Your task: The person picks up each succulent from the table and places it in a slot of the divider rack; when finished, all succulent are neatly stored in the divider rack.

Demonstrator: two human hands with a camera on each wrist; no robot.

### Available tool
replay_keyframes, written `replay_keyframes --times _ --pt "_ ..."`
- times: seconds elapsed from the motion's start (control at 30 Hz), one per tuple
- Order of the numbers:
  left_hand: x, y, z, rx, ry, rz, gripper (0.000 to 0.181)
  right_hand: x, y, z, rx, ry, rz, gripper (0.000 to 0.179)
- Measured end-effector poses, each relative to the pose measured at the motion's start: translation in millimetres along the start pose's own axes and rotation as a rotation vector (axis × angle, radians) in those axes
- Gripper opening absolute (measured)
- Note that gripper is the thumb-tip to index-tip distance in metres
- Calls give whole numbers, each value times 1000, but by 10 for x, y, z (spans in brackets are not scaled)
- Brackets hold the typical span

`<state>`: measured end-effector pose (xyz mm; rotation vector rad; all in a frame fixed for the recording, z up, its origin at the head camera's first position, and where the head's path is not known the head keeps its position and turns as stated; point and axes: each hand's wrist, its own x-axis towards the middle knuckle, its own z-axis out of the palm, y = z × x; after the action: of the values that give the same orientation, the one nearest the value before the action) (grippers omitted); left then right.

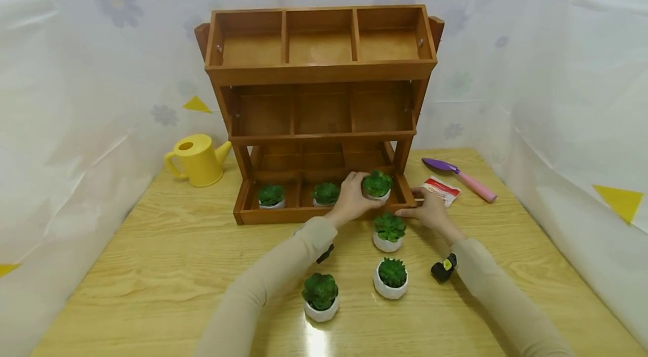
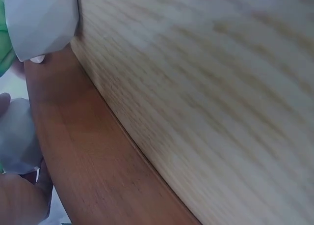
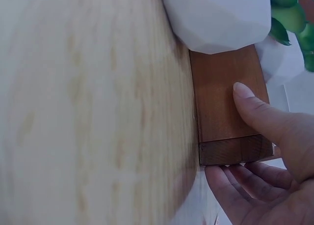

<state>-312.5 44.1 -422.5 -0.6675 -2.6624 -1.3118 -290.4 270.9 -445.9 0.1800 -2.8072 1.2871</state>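
Observation:
My left hand point(image 1: 350, 200) grips a small potted succulent point(image 1: 377, 185) by its white pot, over the right compartment of the bottom tier of a wooden plant shelf point(image 1: 324, 74). Part of that pot point(image 2: 18, 136) shows between the fingers in the left wrist view. The right hand point(image 1: 430, 209) holds the shelf's lower front right corner, thumb on the front board point(image 3: 228, 104) and fingers round its end. Two more succulents point(image 1: 271, 196) point(image 1: 325, 194) sit in the left and middle compartments. Just before the front board stands another potted succulent point(image 1: 388, 231).
Nearer on the table point(image 1: 167, 267) are two potted succulents point(image 1: 391, 278) point(image 1: 321, 297). A yellow watering can point(image 1: 199, 161) stands left of the shelf. On the right lie a purple trowel with a pink handle point(image 1: 476, 186) and a red-and-white packet point(image 1: 441, 189).

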Motion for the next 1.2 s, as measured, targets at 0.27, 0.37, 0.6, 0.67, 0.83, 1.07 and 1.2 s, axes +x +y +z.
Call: replay_keyframes --times 0.27,0.37,0.6,0.67,0.83,1.07,1.2 --pt "51 -28 42 10 1 -29 65 11 -27 34 10 -8 10 75" --pt "55 -29 56 21 -11 -47 65 15 -32 31 5 -5 10 76" --pt "60 -21 57 77 -67 -72 71 -6 -50 23 0 -8 16 76" --pt "63 -17 55 90 -76 -79 71 -7 -47 23 3 -10 18 76" --pt "70 -10 66 100 -85 -72 67 -1 -31 20 -1 -3 1 75" --pt "70 -35 126 100 -65 -83 67 -10 -14 1 -10 2 -10 75" --pt "61 -29 149 114 -37 -103 66 -16 -14 10 -11 11 -20 75"
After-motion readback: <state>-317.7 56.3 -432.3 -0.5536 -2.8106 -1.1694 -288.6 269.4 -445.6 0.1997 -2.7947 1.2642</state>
